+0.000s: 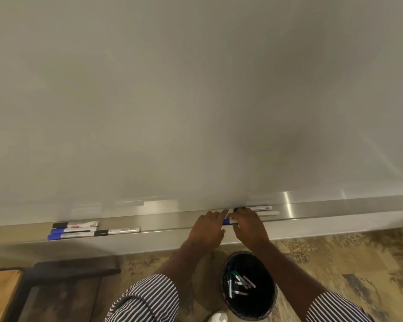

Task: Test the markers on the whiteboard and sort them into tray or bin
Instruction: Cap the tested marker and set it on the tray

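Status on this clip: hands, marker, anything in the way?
Both hands, left and right, on blue marker over tray. Four markers sorted left. Bin below, holds rejects. Nothing in the way.

Blue marker point(228, 221) mostly behind hands point(230, 225).

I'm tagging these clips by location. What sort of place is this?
Probably an office or meeting room, perhaps a classroom. A large wall whiteboard fills the view, markers lie on its metal tray, and a black bin holding discarded markers stands on patterned carpet.
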Demonstrator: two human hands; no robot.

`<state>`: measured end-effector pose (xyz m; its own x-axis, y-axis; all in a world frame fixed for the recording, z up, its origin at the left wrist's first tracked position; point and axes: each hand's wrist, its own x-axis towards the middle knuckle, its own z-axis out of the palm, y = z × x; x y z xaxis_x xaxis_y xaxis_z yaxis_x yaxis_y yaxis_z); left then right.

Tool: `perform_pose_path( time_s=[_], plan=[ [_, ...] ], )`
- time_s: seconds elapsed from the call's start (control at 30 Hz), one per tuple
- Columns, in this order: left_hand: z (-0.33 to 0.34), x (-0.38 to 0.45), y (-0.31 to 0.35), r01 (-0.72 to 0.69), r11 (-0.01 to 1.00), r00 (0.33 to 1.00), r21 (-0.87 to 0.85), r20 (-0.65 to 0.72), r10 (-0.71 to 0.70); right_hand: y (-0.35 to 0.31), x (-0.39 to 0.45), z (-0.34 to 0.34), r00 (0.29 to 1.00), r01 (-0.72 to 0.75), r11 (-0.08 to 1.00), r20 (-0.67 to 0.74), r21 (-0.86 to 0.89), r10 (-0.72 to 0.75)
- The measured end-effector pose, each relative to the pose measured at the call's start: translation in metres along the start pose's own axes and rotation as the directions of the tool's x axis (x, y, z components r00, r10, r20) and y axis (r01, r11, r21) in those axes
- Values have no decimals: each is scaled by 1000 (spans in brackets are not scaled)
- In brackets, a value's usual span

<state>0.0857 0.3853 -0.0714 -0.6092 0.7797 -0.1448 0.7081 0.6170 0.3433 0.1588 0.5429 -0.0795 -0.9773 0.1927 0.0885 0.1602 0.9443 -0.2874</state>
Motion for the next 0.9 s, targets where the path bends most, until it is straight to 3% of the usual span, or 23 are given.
perform_pose_path(
  time_s=[0.2, 0.37, 0.53, 0.7, 0.9],
  plan=[
    [9, 15, -1, 44, 999, 999, 5, -24, -44, 10, 11, 5, 992, 78, 997, 101, 1, -77],
    [11, 13, -11, -6, 997, 986, -78, -168, -7, 16, 14, -1, 986, 119, 981, 97, 156, -135],
    [0, -6, -18, 49, 953, 948, -298, -287, -138, 2, 20, -27, 992, 62, 921, 81, 384, -100],
    [-21, -39, -18, 60, 798, 861, -600, -374, -345, -15, 21, -50, 974, -50, 801, 206, 597, -93],
    [-64, -65, -12, -69, 653, 747, -755, -473, -468, -62, 27, -93, 978, -119, 552, 195, 825, -79]
  ],
)
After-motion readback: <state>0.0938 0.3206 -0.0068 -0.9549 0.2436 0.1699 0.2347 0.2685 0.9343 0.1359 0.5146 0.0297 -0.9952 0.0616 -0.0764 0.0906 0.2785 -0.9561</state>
